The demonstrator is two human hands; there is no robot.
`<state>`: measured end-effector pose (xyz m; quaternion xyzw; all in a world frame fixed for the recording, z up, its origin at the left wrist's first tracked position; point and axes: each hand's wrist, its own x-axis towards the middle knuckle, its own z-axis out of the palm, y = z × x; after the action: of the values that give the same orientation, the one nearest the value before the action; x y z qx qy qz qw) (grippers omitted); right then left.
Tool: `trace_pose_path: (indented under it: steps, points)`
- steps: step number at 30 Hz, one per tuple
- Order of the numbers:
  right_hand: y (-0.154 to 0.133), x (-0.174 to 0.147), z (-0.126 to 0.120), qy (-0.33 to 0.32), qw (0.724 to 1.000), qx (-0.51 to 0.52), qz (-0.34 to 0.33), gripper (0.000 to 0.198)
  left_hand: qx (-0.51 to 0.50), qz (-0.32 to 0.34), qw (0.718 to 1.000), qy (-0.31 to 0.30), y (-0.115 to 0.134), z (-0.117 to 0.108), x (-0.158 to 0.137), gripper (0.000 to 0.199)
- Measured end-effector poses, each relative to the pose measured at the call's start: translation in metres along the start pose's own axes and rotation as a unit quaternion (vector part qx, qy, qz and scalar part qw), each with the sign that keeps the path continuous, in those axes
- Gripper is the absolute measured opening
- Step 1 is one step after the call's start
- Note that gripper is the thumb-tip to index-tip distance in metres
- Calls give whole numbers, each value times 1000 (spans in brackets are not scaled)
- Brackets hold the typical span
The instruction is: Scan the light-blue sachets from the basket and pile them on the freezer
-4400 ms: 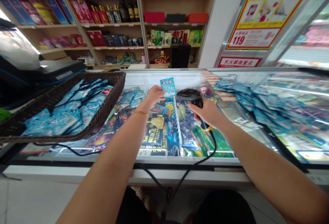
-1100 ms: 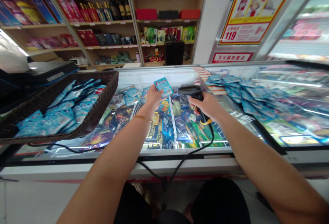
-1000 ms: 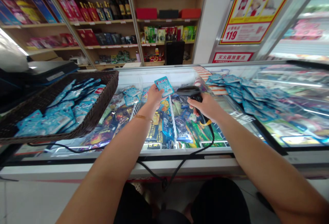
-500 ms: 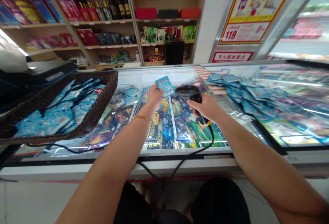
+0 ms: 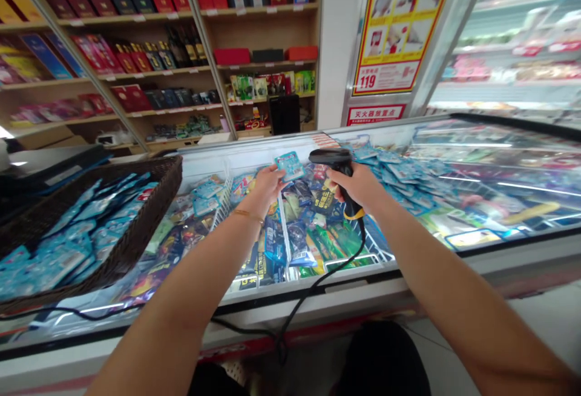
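Observation:
My left hand [image 5: 267,182] pinches a small blue packet [image 5: 289,165] by its lower edge and holds it up over the chest freezer [image 5: 318,275]. Right beside it, my right hand [image 5: 358,185] grips a black barcode scanner [image 5: 333,158] by its handle, the scanner's head almost level with the packet and a short gap to its right. The scanner's black cable [image 5: 313,287] hangs down over the freezer's front edge. A thin gold bracelet sits on my left wrist.
A dark wicker basket [image 5: 149,214] holding several blue packets rests on the freezer's left. More blue packets [image 5: 403,172] lie spread on the glass lid to the right. Wooden shelves [image 5: 254,63] of boxes and bottles stand behind, with a red-and-yellow poster [image 5: 399,20] at right.
The view has swung to the right and tilted, so the basket sits lower left. Both hands keep the same hold, with the packet and scanner head staying close together.

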<state>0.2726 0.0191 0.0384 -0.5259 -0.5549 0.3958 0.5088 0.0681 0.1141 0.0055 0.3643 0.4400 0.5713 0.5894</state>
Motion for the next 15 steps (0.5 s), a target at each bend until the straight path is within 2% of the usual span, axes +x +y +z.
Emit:
trace_pose_path:
  steps: [4,7,10,12,15]
  points:
    - [-4,0,-57,75,996,-6,47,20,-15,-38,999,-14,-8,79,16,41]
    - [2,1,-101,143,987,6,76,18,-6,-49,998,-28,-26,146,26,44]
    - [9,-4,-139,181,979,0,90,17,6,-48,998,-35,-49,203,34,47]
    - [15,-8,-159,193,976,-16,95,17,21,-40,998,-49,-64,230,38,49]
    - [23,-14,-178,203,974,-29,99,16,41,-26,996,-75,-81,253,44,46]
